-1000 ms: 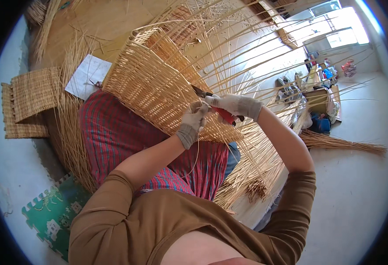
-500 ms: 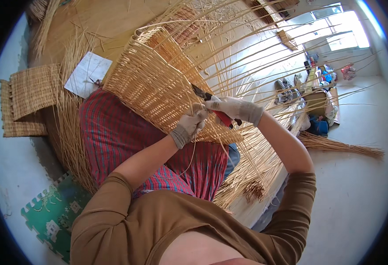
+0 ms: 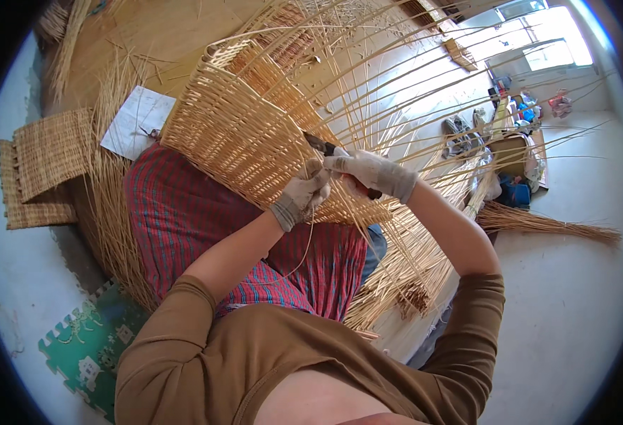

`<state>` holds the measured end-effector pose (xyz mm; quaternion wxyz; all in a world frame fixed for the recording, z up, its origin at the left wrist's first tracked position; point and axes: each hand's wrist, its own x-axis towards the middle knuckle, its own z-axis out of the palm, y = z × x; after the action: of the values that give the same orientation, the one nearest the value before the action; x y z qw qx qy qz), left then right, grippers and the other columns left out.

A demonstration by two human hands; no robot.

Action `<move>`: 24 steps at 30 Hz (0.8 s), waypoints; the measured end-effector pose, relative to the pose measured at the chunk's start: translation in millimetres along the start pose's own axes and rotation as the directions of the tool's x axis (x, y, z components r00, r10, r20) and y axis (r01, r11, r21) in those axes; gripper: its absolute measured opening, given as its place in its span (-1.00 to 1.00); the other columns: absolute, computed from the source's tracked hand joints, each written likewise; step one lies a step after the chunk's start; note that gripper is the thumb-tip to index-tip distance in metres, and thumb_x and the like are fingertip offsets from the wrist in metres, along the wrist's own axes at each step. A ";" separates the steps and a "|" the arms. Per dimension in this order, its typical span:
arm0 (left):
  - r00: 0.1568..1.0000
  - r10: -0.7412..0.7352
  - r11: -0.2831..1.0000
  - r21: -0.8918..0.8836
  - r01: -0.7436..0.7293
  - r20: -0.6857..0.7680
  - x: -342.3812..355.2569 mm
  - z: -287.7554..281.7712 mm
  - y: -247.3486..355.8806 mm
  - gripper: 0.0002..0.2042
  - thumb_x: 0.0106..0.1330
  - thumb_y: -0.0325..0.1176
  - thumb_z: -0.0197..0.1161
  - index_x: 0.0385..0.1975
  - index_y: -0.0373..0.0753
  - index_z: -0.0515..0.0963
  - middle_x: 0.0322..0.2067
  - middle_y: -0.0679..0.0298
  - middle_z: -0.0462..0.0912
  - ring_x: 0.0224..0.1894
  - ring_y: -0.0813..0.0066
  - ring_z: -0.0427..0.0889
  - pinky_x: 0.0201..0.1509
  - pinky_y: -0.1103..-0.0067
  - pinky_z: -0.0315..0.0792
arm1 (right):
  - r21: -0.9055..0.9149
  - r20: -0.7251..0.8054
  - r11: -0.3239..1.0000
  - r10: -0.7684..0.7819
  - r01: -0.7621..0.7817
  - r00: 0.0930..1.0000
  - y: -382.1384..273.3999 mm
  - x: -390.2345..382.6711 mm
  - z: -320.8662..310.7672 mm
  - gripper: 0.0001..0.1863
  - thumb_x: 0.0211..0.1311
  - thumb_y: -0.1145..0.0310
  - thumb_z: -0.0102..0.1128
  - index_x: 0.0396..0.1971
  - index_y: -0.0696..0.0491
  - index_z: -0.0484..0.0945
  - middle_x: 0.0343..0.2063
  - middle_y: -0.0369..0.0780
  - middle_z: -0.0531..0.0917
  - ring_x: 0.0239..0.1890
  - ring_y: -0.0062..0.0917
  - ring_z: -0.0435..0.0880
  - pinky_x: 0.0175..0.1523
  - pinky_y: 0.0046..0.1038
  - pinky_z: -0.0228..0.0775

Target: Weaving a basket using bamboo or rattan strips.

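Observation:
A half-woven wicker basket [image 3: 237,127] rests tilted across my lap, long unwoven stakes fanning out from its right side. My right hand [image 3: 371,173], in a pale work glove, is closed round a pair of hand pruners [image 3: 318,144] with red handles. Their dark blades lie against the weave by the basket's edge. Close beside it, my gloved left hand [image 3: 303,195] has its fingers curled at the basket wall, pinching a thin wicker strand. The strand's loose end [image 3: 307,251] hangs over the red striped cloth [image 3: 184,205] on my lap. Its pinched part is hidden by the fingers.
Loose wicker rods [image 3: 396,280] lie in a heap to the right, with a tied bundle [image 3: 548,223] farther right. Woven panels [image 3: 53,152] and a white sheet [image 3: 139,122] are at the left. A green foam mat [image 3: 88,347] lies lower left; shoes [image 3: 460,145] stand farther back.
The pruners' red handles show less now, and my right hand has closed more tightly round them. Both hands and the basket have shifted slightly left in the picture.

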<state>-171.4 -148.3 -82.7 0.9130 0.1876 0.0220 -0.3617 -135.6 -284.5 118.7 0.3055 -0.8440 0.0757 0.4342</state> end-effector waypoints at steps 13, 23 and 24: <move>0.873 0.483 0.262 0.941 -0.212 0.062 -110.0 -54.7 114.2 -0.68 0.45 -0.61 0.07 0.13 -0.20 0.55 -0.26 0.38 0.67 -0.28 0.60 0.58 -0.13 0.55 0.57 | 0.318 -0.775 0.865 0.002 0.388 0.632 174.5 -98.4 248.1 -0.65 0.37 0.17 0.27 -0.05 0.13 0.56 -0.59 -0.24 0.61 -0.57 -0.51 0.56 -0.37 -0.45 0.41; -0.171 0.507 -0.819 0.534 0.209 0.845 -312.9 31.5 492.3 -0.64 0.61 -0.23 0.03 0.24 -0.24 0.57 -0.12 0.13 0.77 -0.16 0.22 0.73 0.19 0.37 0.57 | 0.991 -0.047 -0.049 0.734 0.122 0.678 447.4 52.8 476.1 -0.88 0.40 0.36 0.00 -0.39 -0.02 0.42 -0.67 -0.32 0.46 -0.73 -0.41 0.45 -0.62 -0.28 0.30; -0.057 0.420 -0.831 0.409 0.377 0.906 -328.3 39.9 498.5 -0.66 0.59 -0.26 0.07 0.22 -0.25 0.60 -0.07 0.13 0.77 -0.11 0.20 0.74 0.22 0.39 0.55 | 0.995 -0.092 0.049 0.707 0.082 0.701 460.1 68.6 488.0 -0.86 0.42 0.34 0.00 -0.40 -0.02 0.43 -0.66 -0.34 0.47 -0.72 -0.42 0.45 -0.62 -0.27 0.30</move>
<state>-84.0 384.5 174.9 0.1205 0.7493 -0.1079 0.6421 -609.6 -360.3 -354.7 0.6206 -0.4710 0.6248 0.0515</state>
